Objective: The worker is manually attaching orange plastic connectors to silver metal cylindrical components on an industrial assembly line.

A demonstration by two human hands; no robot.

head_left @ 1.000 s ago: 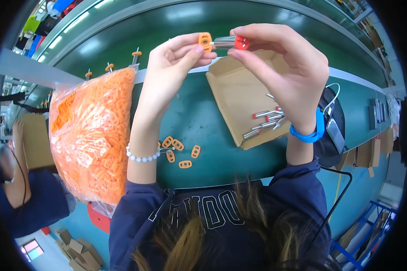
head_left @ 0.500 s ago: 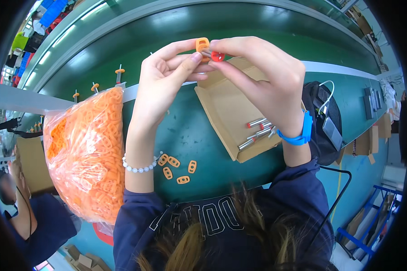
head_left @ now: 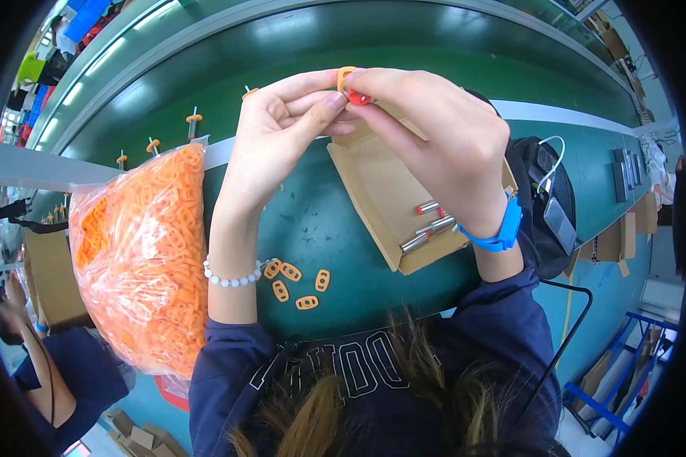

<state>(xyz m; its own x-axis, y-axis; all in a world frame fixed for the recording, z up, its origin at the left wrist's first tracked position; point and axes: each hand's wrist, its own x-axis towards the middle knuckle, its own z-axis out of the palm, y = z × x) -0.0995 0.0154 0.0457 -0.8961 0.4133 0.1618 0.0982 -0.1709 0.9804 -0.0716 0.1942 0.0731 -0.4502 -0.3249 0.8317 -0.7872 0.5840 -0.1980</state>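
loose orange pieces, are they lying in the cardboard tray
No, the loose orange pieces lie on the green table, left of the cardboard tray.

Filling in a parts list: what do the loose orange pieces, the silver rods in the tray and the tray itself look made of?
Loose orange pieces: probably moulded plastic, matte, even colour; rubber not ruled out.
Silver rods: likely metal, smooth and shiny, bright highlights.
Tray: looks like cardboard, dull plain brown, folded walls.

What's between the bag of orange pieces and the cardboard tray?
Head view: the left forearm, then green tabletop with five loose orange pieces toward the near edge.
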